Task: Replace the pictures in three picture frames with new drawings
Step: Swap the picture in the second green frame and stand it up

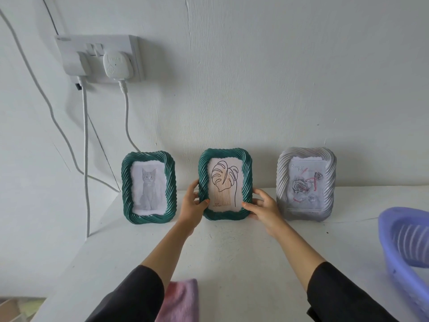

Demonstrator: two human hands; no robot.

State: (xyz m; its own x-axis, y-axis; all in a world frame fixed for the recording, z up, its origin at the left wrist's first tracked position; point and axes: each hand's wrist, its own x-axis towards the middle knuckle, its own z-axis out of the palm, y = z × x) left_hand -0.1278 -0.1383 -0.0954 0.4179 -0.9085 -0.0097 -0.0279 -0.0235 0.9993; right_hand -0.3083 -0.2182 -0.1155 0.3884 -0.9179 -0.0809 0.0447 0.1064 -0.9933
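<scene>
The left hand (pixel 193 206) and right hand (pixel 264 209) grip the leaf frame (pixel 224 184), upright on the desk (pixel 232 252) between cat frame (pixel 149 187) and silver frame (pixel 306 183); a careless lift could topple either neighbour.

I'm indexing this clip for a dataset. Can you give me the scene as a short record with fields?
table: white, against wall
left frame: green, cat picture, standing on table
middle frame: green, leaf line drawing, upright, held at both sides
right frame: grey, rose picture, standing on table
left hand: grips middle frame's left edge
right hand: grips middle frame's right edge
other: purple basket at right; pink cloth at near edge; wall socket with two plugs
</scene>
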